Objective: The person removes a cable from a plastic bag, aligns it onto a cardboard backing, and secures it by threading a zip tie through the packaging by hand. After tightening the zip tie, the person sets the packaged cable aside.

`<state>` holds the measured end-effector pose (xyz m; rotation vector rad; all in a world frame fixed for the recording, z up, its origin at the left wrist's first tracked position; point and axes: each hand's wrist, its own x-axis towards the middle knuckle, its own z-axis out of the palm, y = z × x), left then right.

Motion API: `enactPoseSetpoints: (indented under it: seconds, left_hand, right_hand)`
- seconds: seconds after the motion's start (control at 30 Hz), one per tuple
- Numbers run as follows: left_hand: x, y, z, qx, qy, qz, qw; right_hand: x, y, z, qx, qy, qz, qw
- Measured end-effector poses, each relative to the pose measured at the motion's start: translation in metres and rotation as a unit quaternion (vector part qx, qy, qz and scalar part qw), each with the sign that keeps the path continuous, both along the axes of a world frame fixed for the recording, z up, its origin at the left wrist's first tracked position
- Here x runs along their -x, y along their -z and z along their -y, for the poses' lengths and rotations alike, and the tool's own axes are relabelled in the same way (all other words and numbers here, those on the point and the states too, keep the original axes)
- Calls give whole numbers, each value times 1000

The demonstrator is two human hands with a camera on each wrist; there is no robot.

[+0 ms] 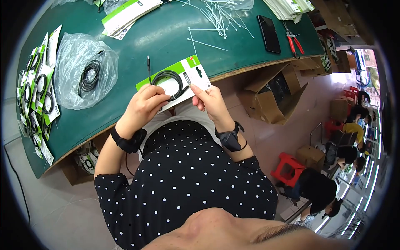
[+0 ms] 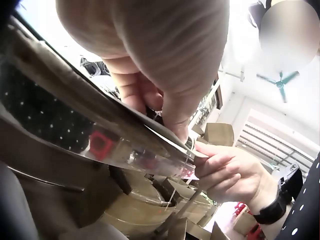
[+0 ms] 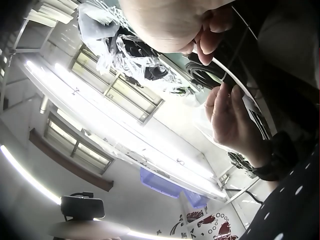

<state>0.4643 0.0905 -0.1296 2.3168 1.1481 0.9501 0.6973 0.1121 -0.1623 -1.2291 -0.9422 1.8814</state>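
A coiled black cable [image 1: 180, 83] lies on a green and white card [image 1: 191, 63] at the table's front edge, with one plug end standing out beyond the card's upper left. My left hand [image 1: 143, 104] pinches the coil and the card's lower left side between thumb and fingers. At the card's right part, my right hand [image 1: 211, 102] pinches the lower edge near the cable's other end. The left wrist view shows the right hand [image 2: 235, 175] gripping the card's edge; in the right wrist view the left hand [image 3: 232, 117] is beside the coil.
Carded cables [image 1: 37, 91] are piled at the left beside a plastic bag [image 1: 68, 79] with a coiled cable. White ties [image 1: 218, 21], a phone [image 1: 268, 34] and red-handled pliers [image 1: 295, 43] lie farther back. An open carton [image 1: 266, 104] stands below the table's right side.
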Motion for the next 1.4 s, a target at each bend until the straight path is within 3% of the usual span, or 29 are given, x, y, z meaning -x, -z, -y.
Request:
enactPoseSetpoints:
  seconds: [0.2, 0.43, 0.53, 0.57, 0.6, 0.67, 0.7, 0.77, 0.8, 0.9, 1.0, 1.13, 1.33, 1.4]
  left_hand:
    - [9, -1, -10, 16, 70, 5, 997]
    - [10, 1, -14, 23, 84, 20, 996]
    - [9, -1, -12, 27, 76, 23, 996]
    - [8, -1, -11, 26, 73, 25, 997]
    - [7, -1, -10, 26, 70, 27, 997]
    - [5, -1, -9, 26, 61, 24, 998]
    - [3, -1, -8, 27, 54, 21, 998]
    - [2, 0, -7, 28, 46, 17, 998]
    - [2, 1, -7, 30, 43, 26, 998]
    - [-2, -1, -8, 33, 30, 44, 998]
    - [-22, -3, -6, 95, -230, 117, 962]
    - [-21, 8, -16, -14, -177, 40, 983]
    - [-13, 10, -20, 17, -137, 50, 989]
    - [-11, 10, -21, 23, -127, 58, 990]
  right_hand:
    - [-1, -2, 0, 10, -2, -14, 1000]
    - [-17, 3, -5, 84, 25, -48, 995]
    - [-34, -2, -14, -101, 31, 161, 981]
    - [-32, -4, -18, -101, 28, 161, 981]
    - [-30, -6, -22, -227, 65, 241, 941]
    - [-20, -19, -30, -458, 134, 381, 792]
    - [-12, -26, -30, -458, 134, 381, 792]
    - [8, -35, -30, -461, -50, 298, 834]
    - [13, -32, -31, -462, -50, 297, 834]
    - [22, -23, -35, -528, -81, 351, 769]
    - [22, -20, -36, -530, -82, 341, 772]
    - [21, -17, -38, -529, -75, 324, 781]
    - [20, -18, -39, -524, -92, 317, 785]
    - [26, -24, -40, -552, -54, 308, 773]
